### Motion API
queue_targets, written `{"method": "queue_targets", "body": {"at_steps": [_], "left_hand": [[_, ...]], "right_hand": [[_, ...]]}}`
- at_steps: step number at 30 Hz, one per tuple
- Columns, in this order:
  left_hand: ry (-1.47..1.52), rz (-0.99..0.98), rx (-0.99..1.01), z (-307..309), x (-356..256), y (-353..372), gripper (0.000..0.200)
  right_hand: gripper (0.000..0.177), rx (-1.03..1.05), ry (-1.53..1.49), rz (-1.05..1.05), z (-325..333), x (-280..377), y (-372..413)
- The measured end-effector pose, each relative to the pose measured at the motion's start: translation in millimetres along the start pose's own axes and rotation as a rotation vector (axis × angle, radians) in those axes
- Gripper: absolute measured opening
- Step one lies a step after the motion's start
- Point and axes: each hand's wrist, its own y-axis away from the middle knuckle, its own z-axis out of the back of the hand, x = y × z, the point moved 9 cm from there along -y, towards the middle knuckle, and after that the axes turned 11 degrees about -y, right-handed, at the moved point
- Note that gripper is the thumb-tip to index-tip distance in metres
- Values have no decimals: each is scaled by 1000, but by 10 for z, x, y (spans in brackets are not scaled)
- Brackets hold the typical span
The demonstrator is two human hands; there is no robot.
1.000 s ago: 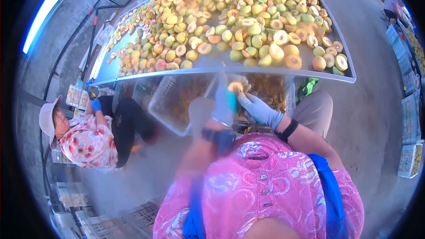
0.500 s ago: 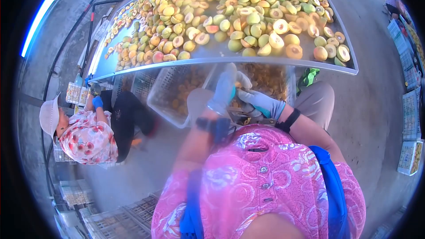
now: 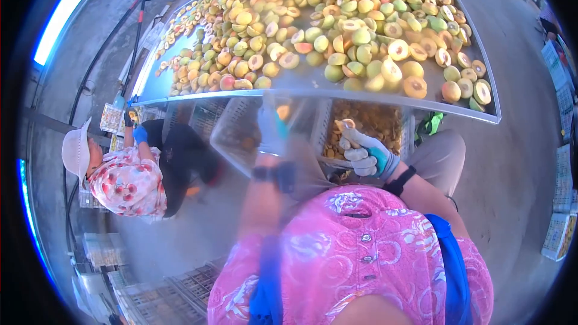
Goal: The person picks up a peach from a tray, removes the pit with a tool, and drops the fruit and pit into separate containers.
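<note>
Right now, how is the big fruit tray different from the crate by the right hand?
The tray is much wider; the crate is smaller. The tray has a thin metal-looking rim, while the crate has pale walls. The tray's fruit is mostly yellow and green; the crate's pieces look darker orange. Both hold lots of fruit.

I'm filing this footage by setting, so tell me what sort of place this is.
Most likely a fruit-processing workplace: a metal-rimmed table is spread with halved fruit, a crate below it holds more pieces, and a gloved co-worker sits nearby.
</note>
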Motion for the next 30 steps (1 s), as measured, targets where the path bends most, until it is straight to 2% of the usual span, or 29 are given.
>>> {"method": "queue_targets", "body": {"at_steps": [1, 2, 3, 4, 5, 7, 8, 10, 14, 15, 16, 17, 18, 19, 20, 21, 22, 24, 25, 27, 28, 30], "left_hand": [[-100, -152, -4, 151, -48, -173, 46], [-102, -150, -12, 286, -34, -321, 46], [-699, -603, -122, 307, -404, -305, 38], [-1303, -1047, -228, 52, -588, -156, 31], [-1306, -1041, -234, -5, -588, -265, 31], [-1076, -523, -113, -75, -459, -729, 33], [-1070, -525, -120, -202, -542, -795, 33], [-1218, -136, 26, -400, -356, -1021, 53], [-1159, -254, -121, -586, -300, -1312, 57], [-1136, -224, -72, -637, -271, -1363, 60], [-1121, -181, -14, -661, -158, -1357, 63], [-1085, -295, -16, -681, -176, -1319, 64], [-1087, -310, -10, -673, -134, -1336, 65], [-1067, -295, 33, -671, -109, -1316, 66], [-1043, -287, 72, -692, -104, -1296, 67], [-1067, -311, 126, -777, -209, -1164, 65], [-1080, -315, 224, -811, -48, -1266, 62], [-707, -228, 162, -710, 496, -1530, 54], [-714, -221, 174, -763, 314, -1296, 54], [79, 77, 320, -1027, -42, -439, 44], [85, 81, 335, -1097, 65, -244, 44], [-34, -110, 481, -1316, 81, 43, 32]], "right_hand": [[35, 24, -11, 46, 166, 93, 14], [35, 23, -13, 38, 280, 121, 10], [35, -30, -25, 84, 418, 191, 7], [36, -84, -35, 129, 523, 245, 3], [36, -87, -33, 122, 569, 250, -15], [37, -165, 21, 103, 665, 257, -48], [37, -167, 30, 100, 669, 253, -53], [38, -251, 53, 77, 742, 225, -32], [39, -290, 74, 107, 787, 274, 39], [30, -327, 216, 88, 654, 269, 45], [30, -332, 209, 91, 619, 261, 24], [29, -352, 239, 97, 616, 263, 13], [28, -374, 267, 104, 635, 273, 21], [35, -314, 146, 90, 669, 238, -11], [35, -327, 127, 94, 724, 183, 32], [35, -371, 162, 109, 640, 204, 8], [35, -410, 204, 125, 582, 256, -11], [36, -364, 162, 127, 632, 257, -42], [36, -318, 202, 121, 551, 278, -66], [36, -254, 198, 155, 425, 297, -81], [36, -261, 197, 171, 345, 263, -72], [36, -31, 147, 170, -117, 221, -109]]}}
